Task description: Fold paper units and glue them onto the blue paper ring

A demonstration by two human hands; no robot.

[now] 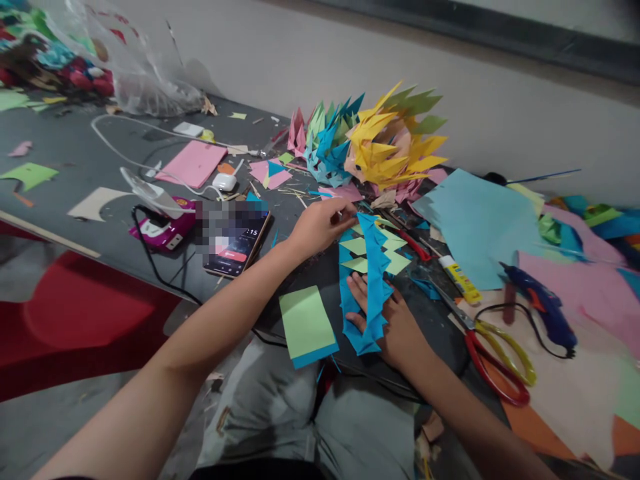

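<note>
A blue folded-paper band point(375, 287) with pointed edges forms a long loop, with pale green paper points point(354, 247) at its far end. My right hand point(400, 327) is at its near part, the blue strip passing across the fingers, whose tips show inside the loop. My left hand point(323, 225) is at the far end, fingers curled together beside the band's tip; whatever they pinch is too small to make out. Left of the band, a light green paper stack point(307, 321) lies over blue paper at the table edge.
Spiky folded-paper pieces, one yellow point(385, 143) and one blue point(327, 150), stand by the wall. Scissors point(480, 340), a glue stick point(460, 280) and a glue gun point(545, 303) lie right. A phone point(239, 243) and purple power strip point(165, 227) with cables lie left.
</note>
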